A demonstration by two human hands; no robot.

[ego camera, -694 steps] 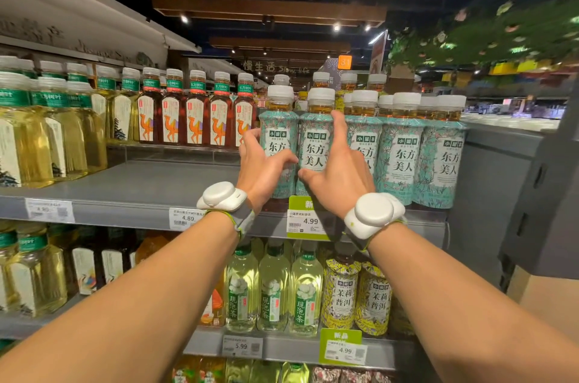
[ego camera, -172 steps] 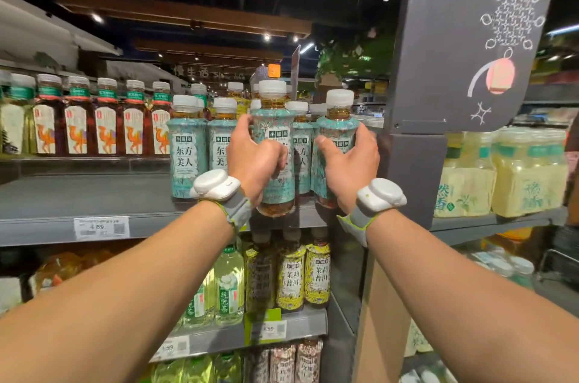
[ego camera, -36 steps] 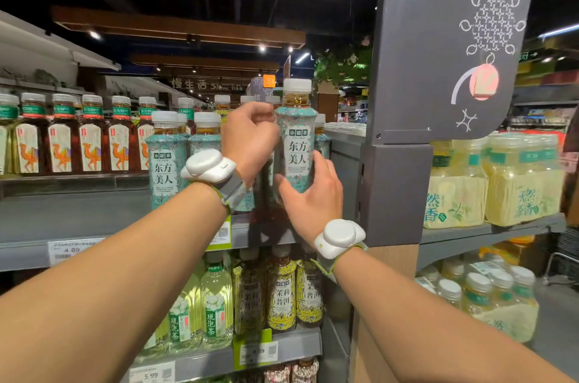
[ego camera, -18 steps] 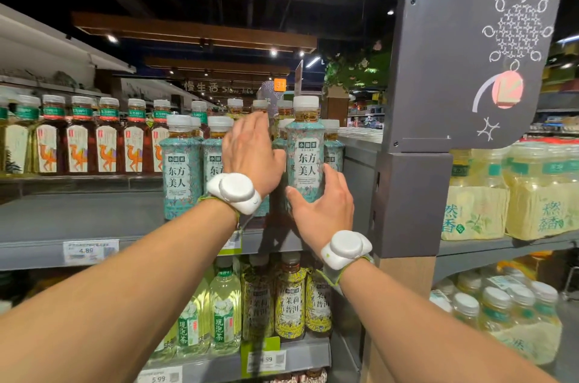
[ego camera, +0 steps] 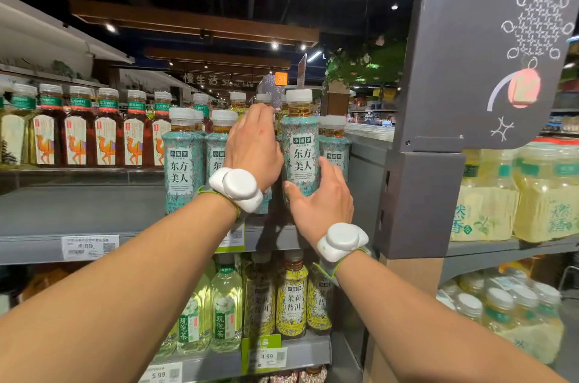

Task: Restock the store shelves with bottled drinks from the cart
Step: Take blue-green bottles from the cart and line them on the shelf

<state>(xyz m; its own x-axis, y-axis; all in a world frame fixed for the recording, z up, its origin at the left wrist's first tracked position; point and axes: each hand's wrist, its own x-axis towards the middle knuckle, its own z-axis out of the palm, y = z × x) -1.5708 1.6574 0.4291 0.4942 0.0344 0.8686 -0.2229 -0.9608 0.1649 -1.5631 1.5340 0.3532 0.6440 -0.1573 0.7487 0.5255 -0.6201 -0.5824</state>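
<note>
Single head cam, wide-angle, faces fwd, close up on shelf (ego camera: 78, 210).

Teal-label bottle (ego camera: 300, 144) at centre frame, at the right end of the grey shelf (ego camera: 78, 210).
It stands upright, with its white cap on and amber tea visible at the neck. The right hand (ego camera: 322, 204) grips its lower body and hides the base. Its cap sits higher than those of the matching bottles (ego camera: 183, 163) standing upright on either side.

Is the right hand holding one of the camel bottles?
No, the right hand grips a teal-labelled bottle with a white cap, while the camel bottles stand further left on the shelf.
</note>
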